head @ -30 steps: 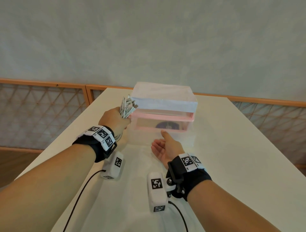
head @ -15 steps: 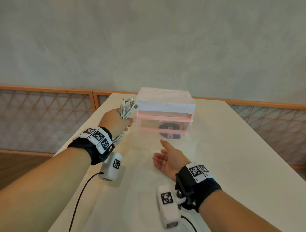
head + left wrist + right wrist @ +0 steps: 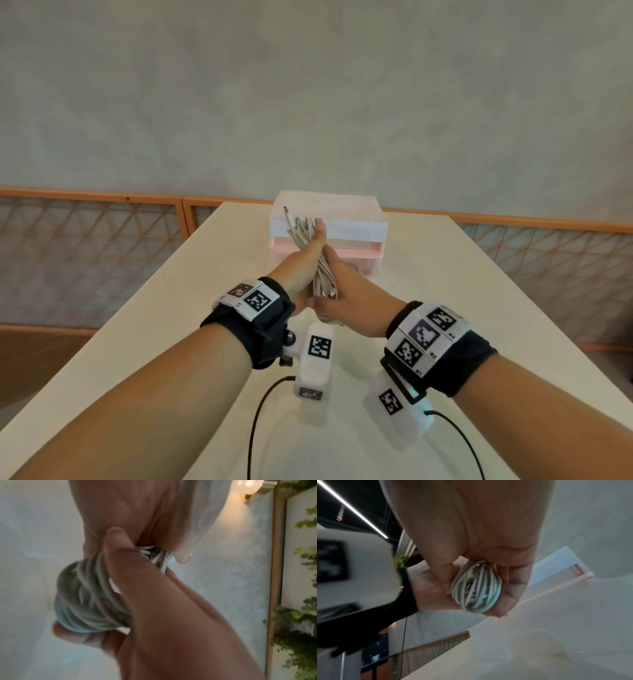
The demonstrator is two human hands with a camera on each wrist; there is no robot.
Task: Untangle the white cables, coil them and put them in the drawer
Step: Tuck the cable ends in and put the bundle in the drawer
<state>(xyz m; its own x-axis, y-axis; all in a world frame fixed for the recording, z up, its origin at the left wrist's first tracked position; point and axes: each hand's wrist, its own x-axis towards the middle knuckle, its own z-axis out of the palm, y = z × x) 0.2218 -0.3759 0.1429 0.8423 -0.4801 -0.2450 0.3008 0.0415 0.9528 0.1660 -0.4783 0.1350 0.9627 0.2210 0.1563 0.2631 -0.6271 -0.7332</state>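
A bundle of coiled white cables point(image 3: 303, 231) stands upright between my two hands, above the table and in front of the drawer unit point(image 3: 356, 229). My left hand point(image 3: 299, 270) grips the bundle from the left, thumb up along it. My right hand point(image 3: 346, 294) grips its lower part from the right. In the right wrist view the loops of the cables point(image 3: 476, 586) show between curled fingers. The left wrist view shows the cables point(image 3: 85, 601) with fingers wrapped round them. The unit is translucent white with pink frames. My hands hide most of its lower drawer.
The white table point(image 3: 445, 308) runs back to a grey wall. A wooden rail with lattice panels point(image 3: 85, 240) borders it on both sides. Black leads from the wrist cameras point(image 3: 253, 428) hang over the near table. The drawer unit point(image 3: 565, 561) also shows in the right wrist view.
My left hand has carried the cable bundle from the unit's left side to the middle. My right hand, open and palm-up before, has risen and taken hold of the bundle.
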